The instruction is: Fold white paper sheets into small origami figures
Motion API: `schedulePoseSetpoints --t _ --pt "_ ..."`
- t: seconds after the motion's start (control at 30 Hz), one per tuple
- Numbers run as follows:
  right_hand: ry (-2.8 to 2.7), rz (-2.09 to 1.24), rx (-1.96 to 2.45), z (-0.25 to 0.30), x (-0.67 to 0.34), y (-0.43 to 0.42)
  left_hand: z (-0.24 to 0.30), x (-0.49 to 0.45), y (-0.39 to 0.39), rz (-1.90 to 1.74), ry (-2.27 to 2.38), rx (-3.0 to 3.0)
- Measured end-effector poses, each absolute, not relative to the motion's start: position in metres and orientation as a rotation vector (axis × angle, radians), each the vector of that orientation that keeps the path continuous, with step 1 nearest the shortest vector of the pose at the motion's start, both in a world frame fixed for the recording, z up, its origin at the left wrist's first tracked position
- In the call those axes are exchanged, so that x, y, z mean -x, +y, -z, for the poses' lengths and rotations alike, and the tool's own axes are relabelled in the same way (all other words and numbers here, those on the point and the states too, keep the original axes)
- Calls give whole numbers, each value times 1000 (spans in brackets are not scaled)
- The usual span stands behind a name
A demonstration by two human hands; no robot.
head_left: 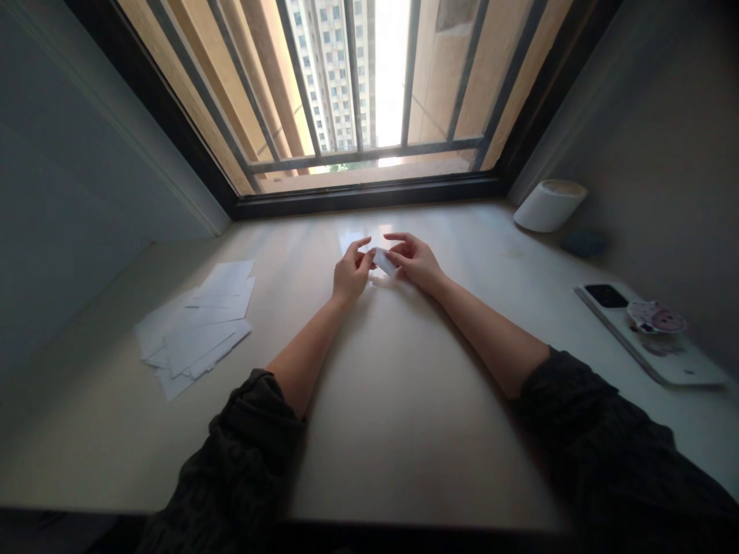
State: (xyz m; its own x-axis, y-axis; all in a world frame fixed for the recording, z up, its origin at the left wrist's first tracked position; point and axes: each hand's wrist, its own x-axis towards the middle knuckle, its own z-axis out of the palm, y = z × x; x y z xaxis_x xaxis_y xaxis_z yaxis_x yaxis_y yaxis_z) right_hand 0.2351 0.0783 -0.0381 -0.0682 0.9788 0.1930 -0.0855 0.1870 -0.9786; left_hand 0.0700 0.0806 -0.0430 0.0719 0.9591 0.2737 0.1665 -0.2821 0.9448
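Observation:
Between my two hands is a small piece of white paper (384, 262), apparently folded, just above the pale sill top. My left hand (351, 271) pinches its left end between thumb and fingers, with the index finger lifted. On the other end, the thumb and fingers of my right hand (416, 263) are closed, and its index finger reaches out over the paper. Off to the left lies a loose pile of white paper sheets (202, 338), overlapping at different angles. The fingers partly hide the paper's edges, so I cannot tell how it is folded.
A barred window (369, 201) rises behind the sill surface (398, 431). At the back right, a white cylindrical container (548, 206) leans beside a dark small object (583, 244). A phone (652, 338) with a cartoon grip lies at the right. Walls close both sides.

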Motion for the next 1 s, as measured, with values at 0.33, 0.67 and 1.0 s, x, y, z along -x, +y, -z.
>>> schedulePoseSetpoints --t 0.33,0.67,1.0 --pt "-1191 -1092 964 42 -238 83 40 -70 77 -1274 1092 -1540" --pt "-1392 -1252 993 41 -239 77 36 -67 83 -1370 1008 -1347" --pt "-1330 -1174 1055 40 -236 75 35 -69 83 -1419 1068 -1292"
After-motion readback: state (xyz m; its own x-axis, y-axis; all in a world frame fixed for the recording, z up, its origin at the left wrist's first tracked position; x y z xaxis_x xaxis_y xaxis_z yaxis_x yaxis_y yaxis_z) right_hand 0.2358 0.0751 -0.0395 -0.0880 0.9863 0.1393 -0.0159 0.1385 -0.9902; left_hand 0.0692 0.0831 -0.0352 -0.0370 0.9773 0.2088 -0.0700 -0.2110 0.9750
